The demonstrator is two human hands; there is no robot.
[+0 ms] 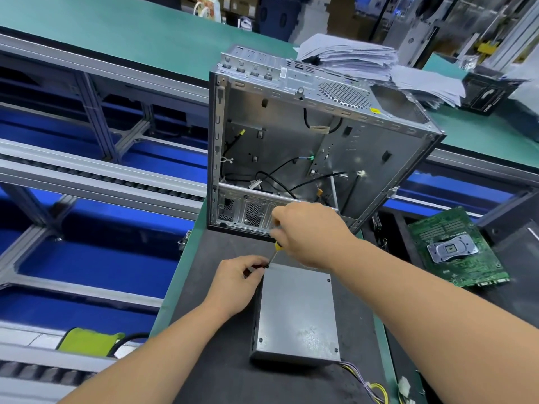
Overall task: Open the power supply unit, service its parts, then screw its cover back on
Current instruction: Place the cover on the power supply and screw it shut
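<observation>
We see a big green work table [122, 30] running across the back, with a dark mat [221, 371] laid on the part close to us. On the far end of the mat stands an open metal computer case [379, 132], and we can look right into it and see black wires [274, 177] hanging loose. Behind the case lies a messy pile of papers [364, 58]. To the right of the mat rests a green circuit board [458, 249] with a shiny metal square in its middle. The power supply unit [297, 313] is a grey metal box lying flat on the mat, near us and in front of the case, with its cover on top. Thin yellow and purple wires [370, 384] come out of its near end. Our left hand [236, 282] sits at the far left corner of the box, with the fingers curled and pinching close to the tip of the tool; we cannot tell if they hold a small screw there. Our right hand [306, 234] is wrapped tight round the handle of a screwdriver [275, 250], which has a yellow and black collar. The thin shaft slants down, and its tip meets the far left corner of the cover. Small dark screws [329, 280] show in the other corners.
</observation>
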